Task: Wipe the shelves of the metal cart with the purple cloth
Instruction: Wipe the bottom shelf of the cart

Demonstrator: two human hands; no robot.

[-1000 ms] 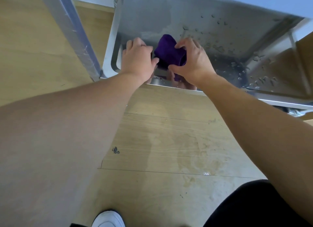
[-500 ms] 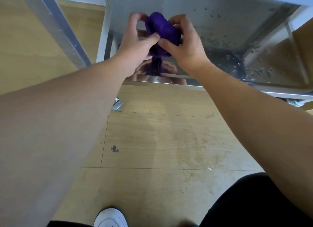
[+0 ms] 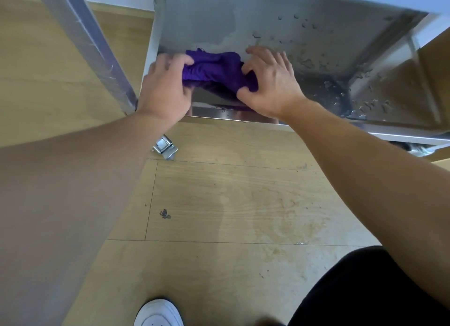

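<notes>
- Left of our left hand [image 3: 165, 82] stood the cart's slanted post [image 3: 80, 41], which had no part in the change.
- Half a second before, our left hand had held the bundle up off the metal. It had now come back down, with its fingers curled round the left end of the purple cloth [image 3: 214, 70], gripping it.
- The purple cloth lay between our two hands, down on the shelf [image 3: 219, 16] near its front left corner. It was pulled out wider than the tight ball we had raised a moment earlier.
- Our right hand [image 3: 267, 82] had dropped with it and pinched the cloth's right end between thumb and curled fingers, knuckles up.
- We judged that we had lifted the cloth only to regather it, so the wiping was starting again rather than finished.
- To the right of our right hand and beyond it, water droplets [image 3: 360, 106] were scattered over the shelf, thickest toward the right corner. The metal just beyond the cloth looked smeared but mostly free of beads.
- From that we judged the left part largely done. The next strokes would need to carry the cloth rightward, away from the left hand's side and across the wet patch.
</notes>
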